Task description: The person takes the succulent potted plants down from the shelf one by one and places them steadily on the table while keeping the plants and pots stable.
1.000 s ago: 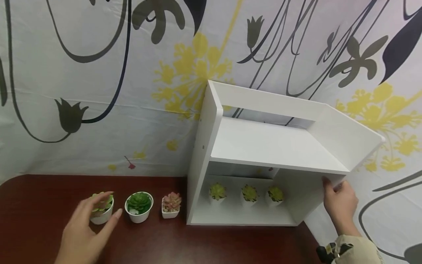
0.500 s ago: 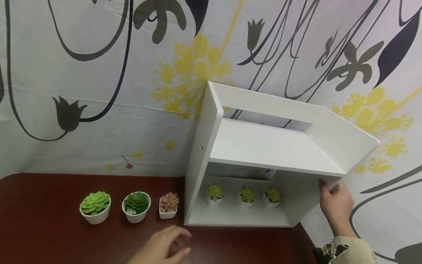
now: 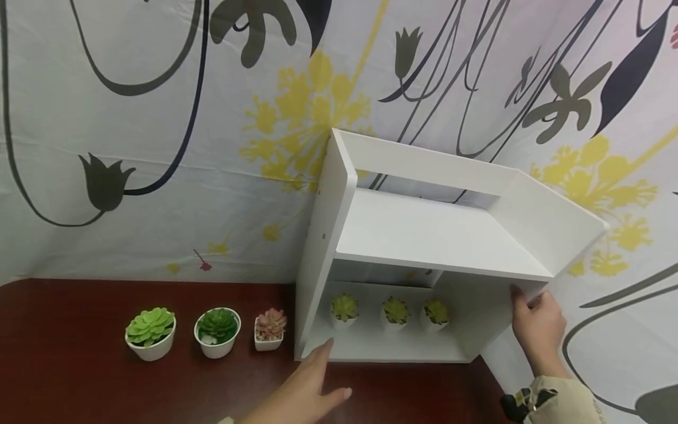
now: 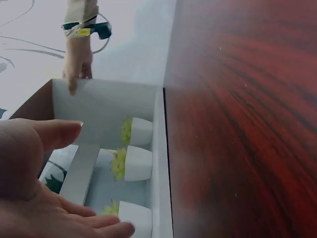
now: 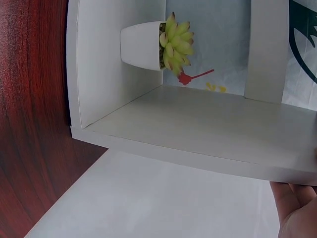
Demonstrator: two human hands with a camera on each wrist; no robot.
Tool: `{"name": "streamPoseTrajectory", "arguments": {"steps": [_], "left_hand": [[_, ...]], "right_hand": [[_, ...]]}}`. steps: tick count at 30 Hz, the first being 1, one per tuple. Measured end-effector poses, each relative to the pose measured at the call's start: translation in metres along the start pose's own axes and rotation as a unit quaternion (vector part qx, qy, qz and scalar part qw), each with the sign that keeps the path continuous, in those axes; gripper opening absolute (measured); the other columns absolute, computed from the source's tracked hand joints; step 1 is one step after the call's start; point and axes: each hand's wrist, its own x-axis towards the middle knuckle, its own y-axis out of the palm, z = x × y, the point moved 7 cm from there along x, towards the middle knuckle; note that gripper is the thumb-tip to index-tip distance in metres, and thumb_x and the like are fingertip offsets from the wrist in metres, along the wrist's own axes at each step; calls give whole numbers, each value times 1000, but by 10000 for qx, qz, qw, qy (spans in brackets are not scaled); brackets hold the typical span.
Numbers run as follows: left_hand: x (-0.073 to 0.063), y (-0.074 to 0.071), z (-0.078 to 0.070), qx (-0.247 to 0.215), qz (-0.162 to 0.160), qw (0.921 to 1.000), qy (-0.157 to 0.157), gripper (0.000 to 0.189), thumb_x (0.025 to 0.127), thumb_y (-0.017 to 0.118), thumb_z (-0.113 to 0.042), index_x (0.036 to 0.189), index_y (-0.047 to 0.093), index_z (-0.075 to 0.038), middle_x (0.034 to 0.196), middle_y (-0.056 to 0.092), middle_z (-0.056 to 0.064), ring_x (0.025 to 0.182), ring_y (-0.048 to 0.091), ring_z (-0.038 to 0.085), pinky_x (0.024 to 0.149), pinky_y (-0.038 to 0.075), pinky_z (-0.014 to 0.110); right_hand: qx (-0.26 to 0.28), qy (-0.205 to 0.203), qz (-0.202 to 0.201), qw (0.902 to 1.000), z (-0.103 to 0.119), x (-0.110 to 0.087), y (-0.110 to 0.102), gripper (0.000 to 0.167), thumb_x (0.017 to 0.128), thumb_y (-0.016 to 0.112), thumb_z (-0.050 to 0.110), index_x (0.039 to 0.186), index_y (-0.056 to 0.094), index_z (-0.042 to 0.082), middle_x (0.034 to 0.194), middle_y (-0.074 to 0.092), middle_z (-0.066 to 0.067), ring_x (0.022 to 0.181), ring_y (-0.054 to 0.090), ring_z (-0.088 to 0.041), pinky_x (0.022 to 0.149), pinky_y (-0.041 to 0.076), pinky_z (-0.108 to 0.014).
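Note:
A white two-tier shelf (image 3: 439,229) stands on the table, and my right hand (image 3: 539,327) grips the front edge of its right side panel, thumb on the inner face. In the right wrist view only part of that hand (image 5: 299,213) shows. My left hand (image 3: 304,391) is in front of the shelf's lower left corner, fingers extended and thumb apart, holding nothing. Inside the lower compartment stand three yellow-green potted succulents, the left one (image 3: 344,309), the middle one (image 3: 394,312) and the right one (image 3: 436,313). In the left wrist view, my left fingers partly overlap the nearest white pot (image 4: 136,218).
Left of the shelf, a bright green succulent (image 3: 150,330), a dark green succulent (image 3: 217,330) and a pink succulent (image 3: 270,327) stand in a row on the dark red wooden table (image 3: 69,365). Behind hangs a patterned cloth (image 3: 169,129); the shelf's upper tier is bare.
My left hand has moved right, from beside the bright green succulent to the front of the shelf, its fingers now straighter. My right hand keeps its grip on the side panel.

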Motion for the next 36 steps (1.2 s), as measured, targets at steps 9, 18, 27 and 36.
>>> {"name": "streamPoseTrajectory", "arguments": {"steps": [9,18,27,36], "left_hand": [[24,0,-17,-710,-1038,9920,142,96,93,72,-27,157,11,10,159,21,38,146,28,53,114,31,68],[54,2,-4,-1547,-1915,9692,105,89,90,70,-11,155,14,14,158,21,41,147,22,56,116,27,69],[70,1,-1,-1370,-2771,9507,258,83,85,73,-1,151,25,16,153,32,38,142,33,55,113,33,67],[83,-5,-9,-1248,-3775,9172,257,70,80,79,-2,140,44,10,135,55,27,129,52,45,108,43,58]], "right_hand": [[-8,44,-75,10000,-1,1,1,42,103,54,32,109,58,-9,96,66,-36,74,61,-41,49,35,-28],[66,-57,-103,9999,1,0,3,43,102,54,34,110,59,-8,101,67,-37,83,64,-49,52,35,-32],[77,5,-110,9999,2,-2,4,43,103,53,35,110,58,-7,101,67,-35,84,64,-47,51,36,-29],[124,-2,-134,9998,0,-3,1,43,103,53,34,113,58,-7,107,67,-36,92,65,-50,55,37,-32]]}}
